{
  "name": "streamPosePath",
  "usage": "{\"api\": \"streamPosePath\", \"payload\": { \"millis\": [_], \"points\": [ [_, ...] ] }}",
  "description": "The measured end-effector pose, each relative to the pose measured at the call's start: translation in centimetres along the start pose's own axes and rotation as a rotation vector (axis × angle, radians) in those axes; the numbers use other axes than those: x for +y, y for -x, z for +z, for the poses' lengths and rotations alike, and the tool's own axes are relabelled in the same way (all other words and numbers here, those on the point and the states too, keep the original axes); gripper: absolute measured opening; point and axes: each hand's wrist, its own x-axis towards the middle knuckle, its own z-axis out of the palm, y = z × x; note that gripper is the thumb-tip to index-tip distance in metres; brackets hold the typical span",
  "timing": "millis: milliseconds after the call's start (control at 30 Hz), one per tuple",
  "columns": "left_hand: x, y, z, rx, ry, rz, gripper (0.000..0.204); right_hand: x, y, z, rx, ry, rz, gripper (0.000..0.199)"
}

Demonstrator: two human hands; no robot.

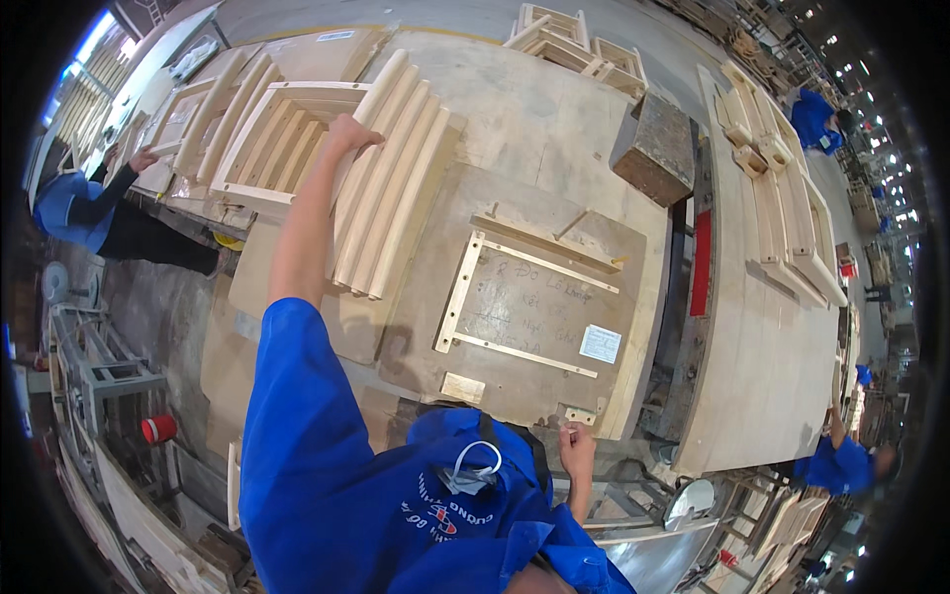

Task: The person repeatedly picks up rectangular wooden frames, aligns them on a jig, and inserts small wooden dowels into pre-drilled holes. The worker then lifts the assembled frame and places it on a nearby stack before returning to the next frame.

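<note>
My left arm reaches forward to a row of pale wooden rails (403, 193). There my left hand (351, 136) is closed over the nearest rail, beside a stack of wooden frames (282, 148). Low by the board's near edge, my right hand (577, 450) is curled closed, just below a small wooden block (578, 415); whatever is inside its fingers is hidden. Between the hands, on a brown board (426, 337) with handwriting, lies a three-sided layout of a crossbar (459, 292) and two thin slats (524, 354). A thicker rail (544, 241) lies along its far side.
A dark, worn block (655, 148) stands right of the board. Wooden assemblies (777, 188) lie on another table (742, 366) at right, across a gap. More frames (564, 45) sit at the far end. One co-worker (84, 213) stands at left, others at right.
</note>
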Motion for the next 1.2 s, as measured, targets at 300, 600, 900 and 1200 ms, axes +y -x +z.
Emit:
{"api": "streamPosePath", "payload": {
  "millis": [300,600,900,1200],
  "points": [
    [-1.2,-1.2,0.6,-0.018,0.041,0.003,0.081,0.8,-0.5,0.5,-0.042,-0.030,-0.023,0.018],
    [-2.6,-4.2,2.7,0.048,0.097,0.237,0.056,1.6,0.6,-0.7,0.016,-0.006,-0.009,0.023],
    [-4.9,5.0,2.9,0.327,-0.277,0.363,0.088,-0.3,3.4,-8.9,0.083,-0.219,-0.013,0.024],
    [1.1,22.5,8.0,0.335,-0.198,0.478,0.069,2.1,-3.0,-28.9,0.797,-0.167,-0.141,0.035]
  ]
}}
